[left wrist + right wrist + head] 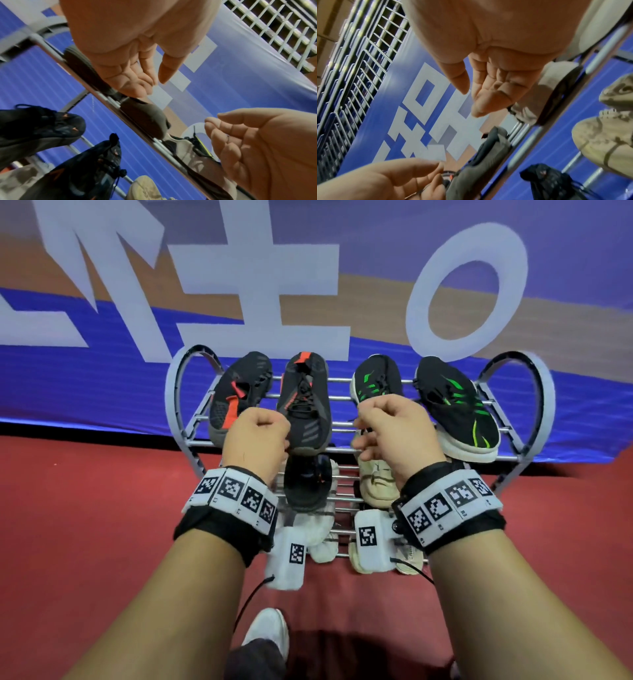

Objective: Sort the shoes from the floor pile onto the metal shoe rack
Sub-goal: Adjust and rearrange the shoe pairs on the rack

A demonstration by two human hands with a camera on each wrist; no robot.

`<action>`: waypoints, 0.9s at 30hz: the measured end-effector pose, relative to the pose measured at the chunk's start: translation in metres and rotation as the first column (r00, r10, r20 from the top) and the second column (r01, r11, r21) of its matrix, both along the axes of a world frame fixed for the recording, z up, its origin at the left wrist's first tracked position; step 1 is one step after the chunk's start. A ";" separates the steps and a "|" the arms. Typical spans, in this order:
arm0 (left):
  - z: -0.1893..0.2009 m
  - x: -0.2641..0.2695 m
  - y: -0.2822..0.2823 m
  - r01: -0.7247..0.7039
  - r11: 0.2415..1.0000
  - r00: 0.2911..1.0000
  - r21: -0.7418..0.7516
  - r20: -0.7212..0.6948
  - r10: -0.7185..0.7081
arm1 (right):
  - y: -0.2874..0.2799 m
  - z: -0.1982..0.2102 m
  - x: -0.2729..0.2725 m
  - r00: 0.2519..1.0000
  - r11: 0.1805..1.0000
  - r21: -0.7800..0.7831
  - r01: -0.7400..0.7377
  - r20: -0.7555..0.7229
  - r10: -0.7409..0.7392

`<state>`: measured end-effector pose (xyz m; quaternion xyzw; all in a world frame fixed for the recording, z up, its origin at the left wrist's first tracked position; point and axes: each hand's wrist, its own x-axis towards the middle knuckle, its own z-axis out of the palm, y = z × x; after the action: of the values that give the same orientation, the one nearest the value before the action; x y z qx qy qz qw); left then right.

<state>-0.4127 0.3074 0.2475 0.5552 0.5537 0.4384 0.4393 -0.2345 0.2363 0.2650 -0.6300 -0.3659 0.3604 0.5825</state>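
The metal shoe rack (178,395) stands against the banner. Its top shelf carries a black-and-red pair (239,398) (305,405) and a black-and-green pair (376,381) (459,409). A black shoe (308,484) and a beige shoe (376,484) sit on the middle shelf, white shoes (322,535) on the bottom one. My left hand (260,433) hovers at the front of the top shelf by the red pair, fingers loosely curled, empty (152,86). My right hand (387,426) hovers before the green pair, likewise empty (471,101).
A blue banner (102,378) with white letters hangs right behind the rack. Red floor (85,508) spreads to both sides. My own white shoe (267,631) is on the floor below my arms. A metal fence (359,54) rises above the banner.
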 end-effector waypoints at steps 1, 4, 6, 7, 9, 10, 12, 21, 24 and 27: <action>-0.002 -0.006 0.001 -0.015 1.000 0.999 -0.020 -0.029 0.015 | 0.004 -0.004 -0.007 0.999 0.999 -0.020 -0.040 -0.011 0.040; -0.011 -0.015 0.003 0.015 0.994 0.994 -0.112 -0.107 -0.028 | 0.018 -0.017 -0.029 0.993 0.990 -0.086 -0.113 0.009 0.114; -0.017 -0.015 0.007 0.050 0.979 0.992 -0.198 -0.104 -0.072 | 0.027 -0.025 -0.040 0.994 0.991 -0.103 -0.091 0.053 0.097; -0.019 -0.014 0.008 0.074 0.969 0.993 -0.237 -0.071 -0.093 | 0.029 -0.027 -0.043 0.994 0.992 -0.103 -0.067 0.077 0.075; -0.022 -0.012 0.012 0.102 0.946 0.995 -0.309 0.011 -0.104 | 0.033 -0.029 -0.046 0.990 0.993 -0.114 -0.031 0.131 0.046; -0.023 -0.011 0.013 0.110 0.937 0.994 -0.333 0.048 -0.100 | 0.034 -0.029 -0.046 0.988 0.992 -0.122 -0.020 0.152 0.039; -0.024 -0.009 0.013 0.129 0.926 0.990 -0.354 0.105 -0.097 | 0.035 -0.030 -0.047 0.982 0.991 -0.137 -0.009 0.188 0.035; -0.021 0.003 0.007 0.205 0.898 0.925 -0.389 0.376 -0.048 | 0.033 -0.031 -0.045 0.989 0.992 -0.130 -0.004 0.147 0.023; -0.012 0.003 0.003 0.221 0.903 0.879 -0.369 0.476 -0.020 | 0.030 -0.026 -0.046 0.994 0.994 -0.107 -0.020 0.109 0.032; -0.002 0.003 -0.001 0.218 0.921 0.864 -0.323 0.503 -0.028 | 0.027 -0.016 -0.042 0.998 0.998 -0.056 -0.030 0.049 0.032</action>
<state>-0.4099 0.3066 0.2456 0.3685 0.4598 0.4229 0.6885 -0.2767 0.2637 0.2493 -0.6489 -0.3800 0.3634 0.5499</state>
